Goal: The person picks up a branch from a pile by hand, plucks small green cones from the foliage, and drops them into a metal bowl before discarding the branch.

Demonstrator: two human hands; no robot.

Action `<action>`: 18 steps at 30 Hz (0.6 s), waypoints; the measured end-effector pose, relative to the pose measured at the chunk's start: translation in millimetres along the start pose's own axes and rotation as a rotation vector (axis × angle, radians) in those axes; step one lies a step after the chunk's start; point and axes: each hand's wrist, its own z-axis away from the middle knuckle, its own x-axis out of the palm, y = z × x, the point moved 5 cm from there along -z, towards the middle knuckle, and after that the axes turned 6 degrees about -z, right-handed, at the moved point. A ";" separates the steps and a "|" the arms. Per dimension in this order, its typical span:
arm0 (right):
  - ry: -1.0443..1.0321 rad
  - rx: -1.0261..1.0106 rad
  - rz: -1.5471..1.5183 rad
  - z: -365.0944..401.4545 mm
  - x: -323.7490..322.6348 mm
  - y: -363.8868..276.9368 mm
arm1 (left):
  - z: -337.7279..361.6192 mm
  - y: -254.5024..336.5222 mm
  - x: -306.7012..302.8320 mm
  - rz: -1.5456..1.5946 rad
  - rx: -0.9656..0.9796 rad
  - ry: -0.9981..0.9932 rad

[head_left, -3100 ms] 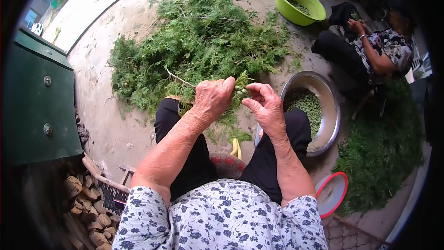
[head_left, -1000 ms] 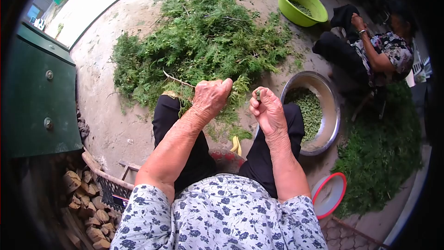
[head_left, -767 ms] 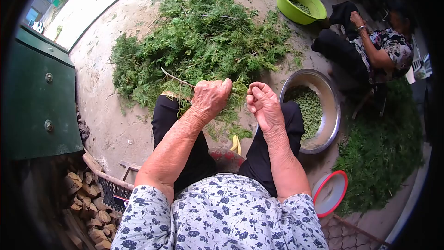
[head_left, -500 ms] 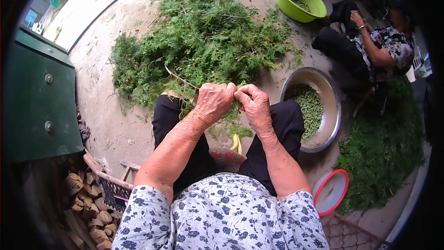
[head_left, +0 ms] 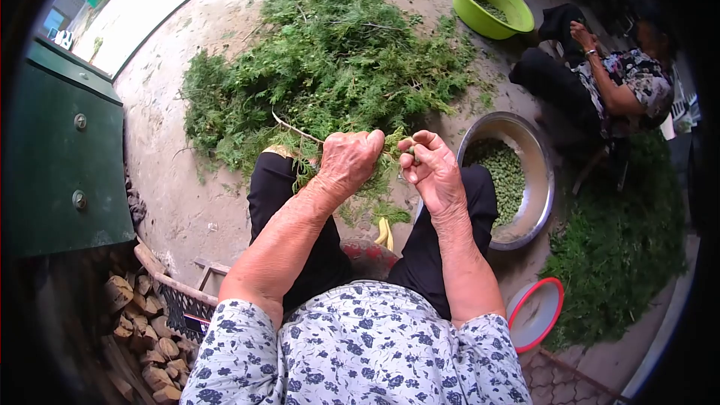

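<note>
My left hand [head_left: 349, 159] is closed around a leafy evergreen branch [head_left: 295, 129], its bare stem sticking out to the left and green sprigs showing on both sides of the fist. Just to the right, my right hand [head_left: 436, 177] is raised with curled fingers and holds a small green cone [head_left: 414, 154] near the fingertips. Beside my right knee stands a steel basin [head_left: 541, 214], partly filled with small green cones [head_left: 504, 181]. A large heap of cut evergreen branches [head_left: 322, 60] lies on the ground in front of me.
A lime-green tub [head_left: 480, 19] with green cones stands at the far right, near another seated person [head_left: 619, 90]. More greenery [head_left: 607, 255] lies at right by a red-rimmed basin [head_left: 556, 307]. Left are a green metal box [head_left: 64, 157] and chopped firewood [head_left: 154, 337].
My right hand has moved away to the right from my left hand, its fingers loosening, and a green cone now shows in it. My left hand stays on the branch.
</note>
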 end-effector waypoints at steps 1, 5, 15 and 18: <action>-0.064 -0.019 -0.005 0.6 0.7 -1.9 | 0.0 -0.4 0.0 -0.001 -0.001 -0.001; -0.043 -0.001 0.350 5.3 -9.0 3.7 | -0.7 -2.2 1.1 -0.003 -0.024 -0.019; -0.058 -0.457 1.099 5.1 8.3 1.8 | -0.8 0.2 7.8 0.031 -0.020 -0.137; -0.093 -0.556 1.120 4.6 9.3 1.9 | 0.3 -0.8 10.1 0.010 -0.004 -0.138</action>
